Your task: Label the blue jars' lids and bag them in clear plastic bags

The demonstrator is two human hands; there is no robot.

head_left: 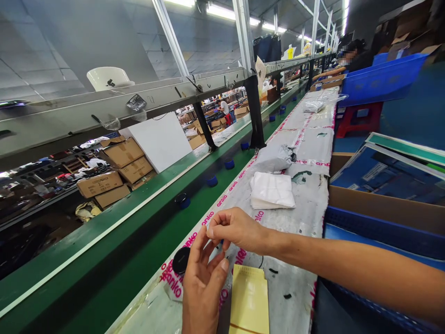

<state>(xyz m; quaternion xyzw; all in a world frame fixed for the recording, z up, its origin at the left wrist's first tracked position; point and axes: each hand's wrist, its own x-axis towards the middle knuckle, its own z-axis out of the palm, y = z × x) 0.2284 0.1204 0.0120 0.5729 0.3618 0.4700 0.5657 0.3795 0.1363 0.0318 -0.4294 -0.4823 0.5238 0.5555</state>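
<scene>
My left hand (203,285) is raised over the bench, palm inward, its fingers loosely curved and its thumb apart. My right hand (239,229) reaches in from the right, thumb and forefinger pinched at the fingertips of the left. Whatever sits in that pinch is too small to make out. A black round disc-shaped piece (181,260) is just left of my left hand, at the bench edge. Below my hands lies a pale yellow sheet or pad of labels (249,297). Beyond the right hand rests a stack of white folded sheets or bags (272,191).
The bench (313,153) is covered with pink-printed wrap. Along its left runs a green conveyor (139,250) carrying several blue round pieces (211,181). A white plastic bag (274,157) lies farther up. Blue bins (378,79) stand right, near a co-worker (351,60).
</scene>
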